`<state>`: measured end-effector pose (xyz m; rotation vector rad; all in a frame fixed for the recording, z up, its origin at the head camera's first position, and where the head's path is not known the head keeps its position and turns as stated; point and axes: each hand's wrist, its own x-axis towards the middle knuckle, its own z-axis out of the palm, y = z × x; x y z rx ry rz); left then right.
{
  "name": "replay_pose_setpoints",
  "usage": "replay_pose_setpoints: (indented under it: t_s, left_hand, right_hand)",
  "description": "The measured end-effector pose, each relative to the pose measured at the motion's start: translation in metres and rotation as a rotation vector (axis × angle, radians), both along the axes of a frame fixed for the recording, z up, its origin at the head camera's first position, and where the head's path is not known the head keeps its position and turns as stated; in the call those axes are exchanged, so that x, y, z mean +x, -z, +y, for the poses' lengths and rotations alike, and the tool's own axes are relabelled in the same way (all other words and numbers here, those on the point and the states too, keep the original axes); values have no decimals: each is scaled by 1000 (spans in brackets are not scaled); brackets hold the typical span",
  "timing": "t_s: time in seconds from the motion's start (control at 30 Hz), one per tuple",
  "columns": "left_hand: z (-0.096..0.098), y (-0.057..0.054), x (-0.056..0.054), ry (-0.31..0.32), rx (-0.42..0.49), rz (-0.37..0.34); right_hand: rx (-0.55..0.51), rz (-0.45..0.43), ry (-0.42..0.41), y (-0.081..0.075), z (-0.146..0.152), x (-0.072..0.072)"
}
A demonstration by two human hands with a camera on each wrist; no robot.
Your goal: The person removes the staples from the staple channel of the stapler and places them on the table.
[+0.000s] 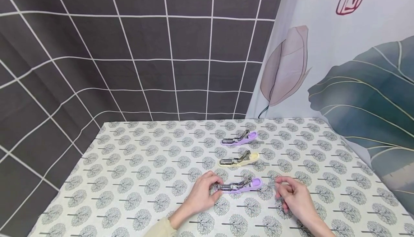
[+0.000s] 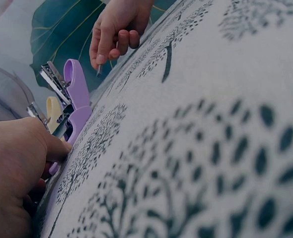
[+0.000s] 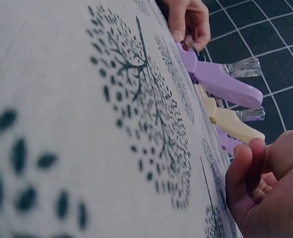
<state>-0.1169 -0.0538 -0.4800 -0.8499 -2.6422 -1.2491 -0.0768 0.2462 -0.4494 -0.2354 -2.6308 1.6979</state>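
Three staplers lie in a column on the cloth, with their metal parts raised: a near purple stapler (image 1: 237, 186), a yellow stapler (image 1: 240, 159) and a far purple stapler (image 1: 240, 139). My left hand (image 1: 203, 190) grips the near one by its left end, thumb on the near side. To the right of it, my right hand (image 1: 297, 199) pinches a small grey strip (image 2: 100, 70), which looks like staples, between thumb and finger. That strip is apart from the stapler. In the right wrist view the right hand's fingers (image 3: 243, 168) curl together and hide the strip.
Small grey strips lie at the right ends of the yellow stapler and the far purple stapler. A tree-print cloth (image 1: 129, 194) covers the table. Behind it hang a dark grid curtain (image 1: 145, 50) and a leaf-print curtain (image 1: 323, 50).
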Motion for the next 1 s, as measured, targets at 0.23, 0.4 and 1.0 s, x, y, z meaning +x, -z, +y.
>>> replay_pose_setpoints:
  t_s: [0.23,0.4,1.0]
  left_hand:
    - [0,0,0,2,1,-10]
    - [0,0,0,0,6,-16]
    - [-1,1,0,-4,5,-37]
  right_hand:
    - [12,-41,-15,2,1,-1]
    - [33,-75,-36,2,2,-1]
    - [150,-97,-49,0,-1,0]
